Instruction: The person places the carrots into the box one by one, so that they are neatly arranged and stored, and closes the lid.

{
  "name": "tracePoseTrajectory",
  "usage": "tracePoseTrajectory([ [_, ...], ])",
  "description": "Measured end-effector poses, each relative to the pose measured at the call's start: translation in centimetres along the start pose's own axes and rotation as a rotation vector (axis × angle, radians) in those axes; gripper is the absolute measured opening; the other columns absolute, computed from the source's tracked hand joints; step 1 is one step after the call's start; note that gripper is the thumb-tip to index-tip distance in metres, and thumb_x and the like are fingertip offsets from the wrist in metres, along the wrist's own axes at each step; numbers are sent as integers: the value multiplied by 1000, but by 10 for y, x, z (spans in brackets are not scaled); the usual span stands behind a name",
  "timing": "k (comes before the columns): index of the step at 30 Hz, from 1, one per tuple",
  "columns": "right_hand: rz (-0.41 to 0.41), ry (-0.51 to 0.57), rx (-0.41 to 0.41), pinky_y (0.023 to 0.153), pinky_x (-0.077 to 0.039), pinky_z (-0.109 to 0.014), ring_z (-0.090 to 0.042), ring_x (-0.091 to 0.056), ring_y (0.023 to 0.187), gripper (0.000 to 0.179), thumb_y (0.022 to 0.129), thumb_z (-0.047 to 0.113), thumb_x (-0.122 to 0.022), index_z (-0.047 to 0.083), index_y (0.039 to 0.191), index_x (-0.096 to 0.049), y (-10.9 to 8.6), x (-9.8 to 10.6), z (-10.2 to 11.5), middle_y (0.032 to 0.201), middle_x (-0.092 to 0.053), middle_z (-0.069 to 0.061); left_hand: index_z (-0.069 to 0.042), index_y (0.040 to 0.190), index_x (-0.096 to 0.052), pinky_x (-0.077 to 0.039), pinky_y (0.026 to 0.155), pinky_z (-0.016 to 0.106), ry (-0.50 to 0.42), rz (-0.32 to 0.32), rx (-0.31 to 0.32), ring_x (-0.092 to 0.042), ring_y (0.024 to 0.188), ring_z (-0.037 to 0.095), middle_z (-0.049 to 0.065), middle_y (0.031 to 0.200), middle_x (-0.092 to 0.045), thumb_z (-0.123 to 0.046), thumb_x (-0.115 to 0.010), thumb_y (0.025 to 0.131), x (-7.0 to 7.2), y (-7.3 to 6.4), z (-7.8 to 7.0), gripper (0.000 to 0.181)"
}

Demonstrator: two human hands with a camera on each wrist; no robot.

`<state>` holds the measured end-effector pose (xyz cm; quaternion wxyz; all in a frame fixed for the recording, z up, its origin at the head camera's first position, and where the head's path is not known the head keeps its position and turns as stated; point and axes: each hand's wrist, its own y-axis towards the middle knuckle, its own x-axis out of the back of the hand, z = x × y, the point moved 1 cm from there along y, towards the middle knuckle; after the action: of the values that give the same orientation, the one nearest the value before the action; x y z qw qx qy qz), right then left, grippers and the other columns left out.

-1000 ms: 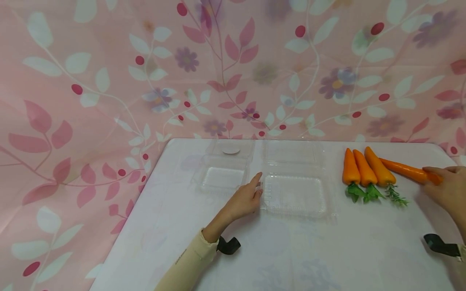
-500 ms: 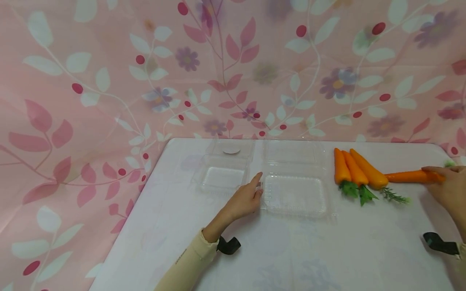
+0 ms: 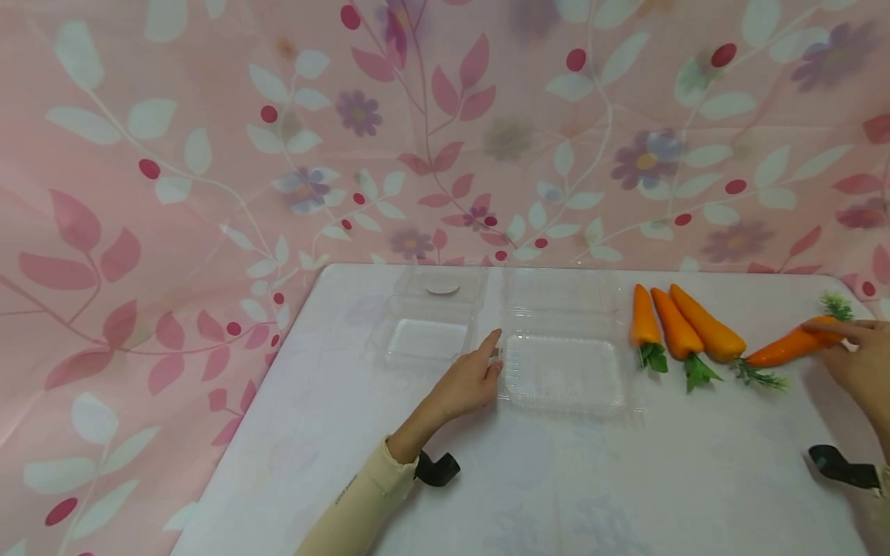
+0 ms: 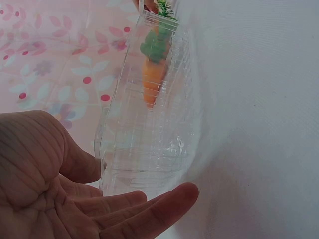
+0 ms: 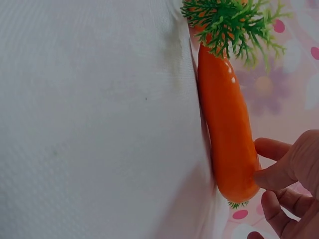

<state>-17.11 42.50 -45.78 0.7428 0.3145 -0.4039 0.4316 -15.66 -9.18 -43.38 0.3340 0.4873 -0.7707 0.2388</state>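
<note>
My left hand (image 3: 467, 380) is beside the left edge of the larger clear plastic container (image 3: 563, 371), its fingers fairly straight; the left wrist view shows the thumb (image 4: 82, 167) close to that clear edge. At the right, my right hand (image 3: 858, 359) pinches the thick end of an orange carrot (image 3: 789, 347) between thumb and fingers. This carrot lies slanted, its tip toward the left and its feathery green top (image 3: 837, 304) at the far side. In the right wrist view, the thumb (image 5: 274, 175) presses on its orange side.
Three more carrots, left (image 3: 644, 313), middle (image 3: 676, 320) and right (image 3: 708, 323), lie in a row with their green tops toward me. A smaller clear container (image 3: 427, 340) stands open left of the larger one. Behind the white table (image 3: 591, 494) hangs a pink floral cloth (image 3: 445, 123).
The right hand's carrot has turned, its tip swinging toward me and its green top coming into view. The other carrots have shifted left, the leftmost now apart. My left hand is still.
</note>
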Motion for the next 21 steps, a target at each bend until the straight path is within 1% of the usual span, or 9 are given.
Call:
tracePoseTrajectory([
  [4, 4, 6, 5, 65, -33, -45, -53, -34, 113, 35, 91, -1, -47, -12, 123, -56, -2, 1, -2, 128, -35, -37, -3, 154, -28, -44, 102, 43, -7, 1, 0, -53, 127, 26, 18, 135, -58, -14, -46, 103, 0, 0, 0, 54],
  [5, 11, 14, 10, 63, -32, -42, -53, -35, 113, 35, 91, 0, -49, -12, 123, -56, -2, 1, -3, 128, -36, -37, -3, 154, -28, -44, 102, 43, -9, 1, 1, -53, 127, 26, 18, 135, -58, -14, -46, 103, 0, -1, -1, 54],
  [6, 19, 24, 7, 61, -32, -39, -53, -35, 113, 36, 92, 1, -51, -13, 124, -55, -2, 2, -3, 128, -36, -37, -3, 154, -28, -44, 102, 43, -9, 1, 1, -53, 127, 26, 18, 135, -58, -14, -46, 103, 1, -1, -1, 54],
  [8, 44, 42, -3, 61, -32, -38, -53, -35, 114, 37, 96, 8, -55, -13, 126, -53, -2, 2, -5, 130, -35, -38, -3, 154, -28, -44, 102, 43, -9, 1, 1, -53, 127, 26, 18, 135, -58, -14, -46, 104, 1, -1, -1, 54],
  [11, 70, 77, -51, 62, -32, -36, -54, -34, 117, 44, 100, 19, -55, -13, 130, -51, -2, 1, -6, 134, -33, -38, -3, 154, -28, -44, 102, 43, -5, 1, 2, -53, 127, 26, 18, 135, -58, -14, -46, 104, 1, -1, -2, 54],
  [13, 68, 103, -76, 62, -31, -33, -53, -35, 117, 49, 100, 24, -56, -13, 131, -50, -3, 0, -6, 136, -33, -37, -3, 154, -28, -44, 102, 43, -5, 1, 1, -53, 127, 26, 18, 135, -57, -14, -46, 103, 1, -1, -2, 54],
  [18, 63, 162, -148, 59, -29, -25, -51, -36, 118, 59, 99, 27, -57, -14, 139, -41, -3, -3, -5, 139, -35, -37, -4, 154, -28, -43, 104, 42, -11, 3, -1, -52, 128, 26, 18, 136, -57, -14, -46, 104, 1, -1, -1, 54],
  [19, 70, 169, -165, 60, -30, -26, -51, -36, 118, 62, 99, 28, -56, -13, 142, -38, -3, -3, -5, 139, -34, -37, -4, 154, -27, -42, 104, 42, -11, 4, 0, -52, 128, 25, 18, 136, -57, -14, -46, 104, 1, -1, -1, 55],
  [21, 83, 188, -187, 68, -42, -33, -52, -35, 119, 67, 100, 30, -55, -13, 145, -31, -3, -3, -5, 140, -33, -38, -3, 154, -27, -42, 104, 42, -11, 5, 0, -52, 128, 25, 18, 137, -56, -14, -46, 104, 0, -1, -1, 55],
])
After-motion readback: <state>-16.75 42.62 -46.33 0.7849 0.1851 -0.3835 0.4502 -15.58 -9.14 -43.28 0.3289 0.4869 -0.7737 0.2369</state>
